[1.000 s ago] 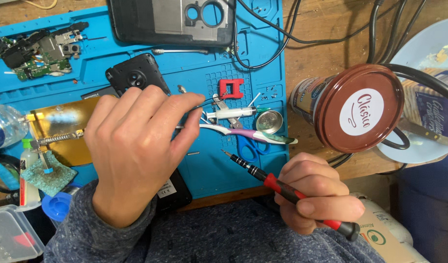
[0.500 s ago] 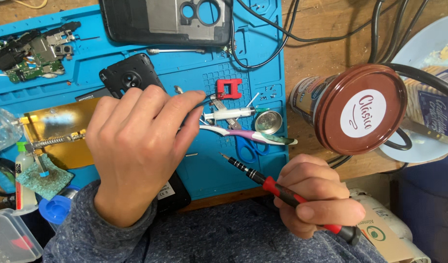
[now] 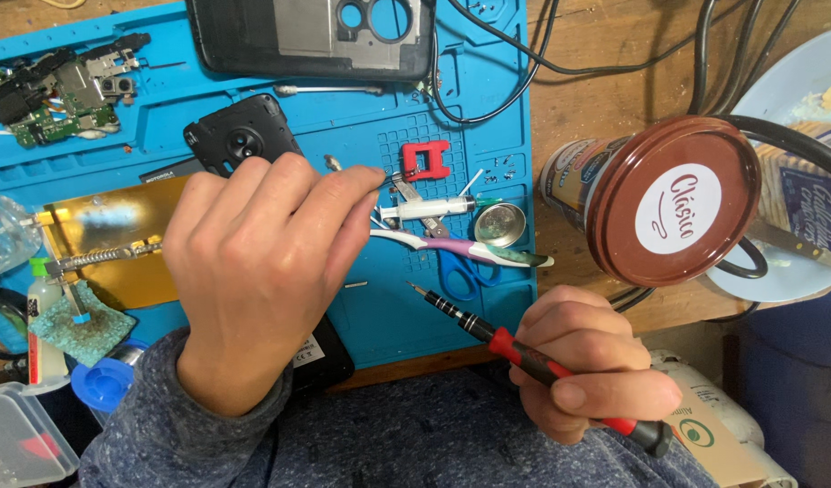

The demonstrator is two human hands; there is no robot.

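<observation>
Left hand [image 3: 253, 271]: curled palm-down over the blue repair mat [image 3: 361, 54], fingertips pinched on a small metal tool [image 3: 336, 164]; grip partly hidden.
Right hand [image 3: 596, 361]: closed around a red-handled precision screwdriver [image 3: 524, 352], tip pointing toward the left hand.
Beyond the fingertips: syringe [image 3: 429, 210], toothbrush [image 3: 460, 248], red clip [image 3: 426, 161].
Right of the mat: brown-lidded jar [image 3: 668, 203].

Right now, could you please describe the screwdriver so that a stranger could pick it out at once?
Start at the blue work mat and go to its lower right corner. There the right hand grips a slim screwdriver, tip pointing up-left over the mat. Its red and black handle sets it apart from the purple-handled tool nearby.
</observation>
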